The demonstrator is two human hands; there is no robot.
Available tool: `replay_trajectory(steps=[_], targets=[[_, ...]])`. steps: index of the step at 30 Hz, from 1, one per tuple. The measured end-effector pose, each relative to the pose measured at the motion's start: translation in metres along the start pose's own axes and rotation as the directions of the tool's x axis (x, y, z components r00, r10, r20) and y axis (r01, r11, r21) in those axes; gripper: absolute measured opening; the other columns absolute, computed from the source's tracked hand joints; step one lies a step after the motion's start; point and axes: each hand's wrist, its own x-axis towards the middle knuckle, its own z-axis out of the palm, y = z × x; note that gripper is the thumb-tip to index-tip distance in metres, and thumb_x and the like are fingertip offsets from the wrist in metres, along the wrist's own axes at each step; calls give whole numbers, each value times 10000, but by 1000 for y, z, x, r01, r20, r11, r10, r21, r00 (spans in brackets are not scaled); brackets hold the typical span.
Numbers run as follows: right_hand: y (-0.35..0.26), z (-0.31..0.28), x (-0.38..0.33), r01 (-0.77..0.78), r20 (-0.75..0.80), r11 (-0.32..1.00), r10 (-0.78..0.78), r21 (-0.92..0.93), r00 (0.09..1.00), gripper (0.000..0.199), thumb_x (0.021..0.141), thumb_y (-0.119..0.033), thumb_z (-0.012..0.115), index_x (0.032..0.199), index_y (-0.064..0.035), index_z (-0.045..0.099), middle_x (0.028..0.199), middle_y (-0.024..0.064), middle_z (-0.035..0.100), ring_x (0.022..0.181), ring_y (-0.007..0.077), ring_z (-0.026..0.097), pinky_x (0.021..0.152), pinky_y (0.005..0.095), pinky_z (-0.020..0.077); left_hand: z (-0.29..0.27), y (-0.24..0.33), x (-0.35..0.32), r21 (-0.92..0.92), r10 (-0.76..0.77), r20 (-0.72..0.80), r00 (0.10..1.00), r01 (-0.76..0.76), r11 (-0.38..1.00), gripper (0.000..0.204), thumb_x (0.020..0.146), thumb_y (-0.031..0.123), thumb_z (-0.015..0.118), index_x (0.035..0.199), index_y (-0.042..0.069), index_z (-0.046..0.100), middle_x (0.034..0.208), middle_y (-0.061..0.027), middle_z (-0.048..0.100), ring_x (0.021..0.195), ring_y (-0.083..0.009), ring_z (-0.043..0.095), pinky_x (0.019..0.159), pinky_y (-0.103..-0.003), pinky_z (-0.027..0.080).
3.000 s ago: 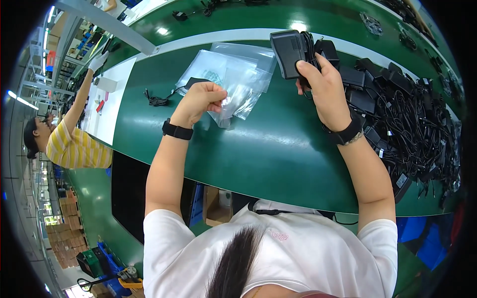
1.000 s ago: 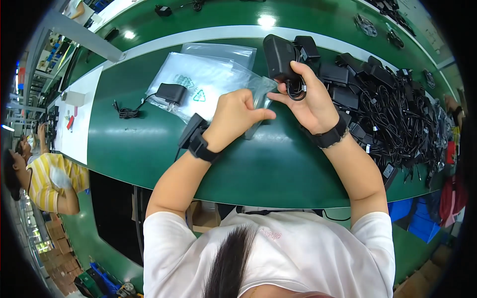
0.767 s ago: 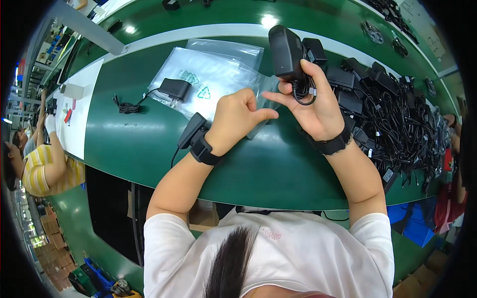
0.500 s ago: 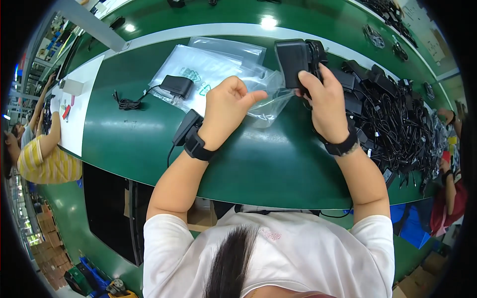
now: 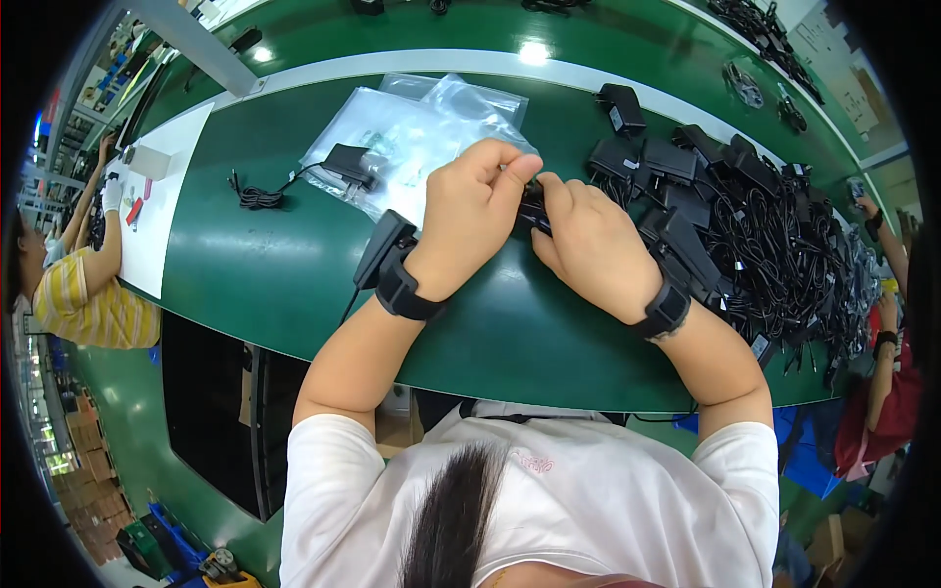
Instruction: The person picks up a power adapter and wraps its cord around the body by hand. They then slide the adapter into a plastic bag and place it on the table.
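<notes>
Clear plastic bags point(image 5: 412, 132): loose overlapping pile on the green table point(image 5: 265, 265), far side, partly behind the left hand point(image 5: 470, 211); faint green marks, apparently printed symbols. White rectangular sheet point(image 5: 162, 201): table's left end, bearing a small grey box point(image 5: 149, 162).

left hand point(image 5: 470, 211) and right hand point(image 5: 588, 245) together, fingertips pinched

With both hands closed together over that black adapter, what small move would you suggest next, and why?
Probably ease the black adapter into a clear bag: the left hand and right hand pinch it just beside the bags.
</notes>
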Motion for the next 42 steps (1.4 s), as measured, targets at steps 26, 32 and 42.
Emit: replay_trajectory(steps=[26,32,42], targets=[[24,-10,36,-161,272,-375,264,913,926,163,833,-92,531,974,-11,539,868,46,593,682,82,552,561,184,406,15,10,-6,99,370,-56,927,-363,926,113,816,80,621,820,14,530,618,-108,584,513,-227,591,461,-285,444],[5,10,45,182,-437,816,95,549,895,673,769,-76,603,1359,-34,283,969,190,609,811,276,627,686,294,481,8,21,1,355,688,-112,717,-618,701,84,789,57,639,821,20,571,678,-107,617,558,-212,604,488,-276,452],[10,-11,60,77,-104,84,386,993,917,227,789,-66,652,989,-4,564,857,25,608,749,77,555,659,219,448,19,18,-1,245,592,19,806,-578,778,98,760,17,579,790,27,486,621,-131,555,555,-315,561,483,-376,436]])
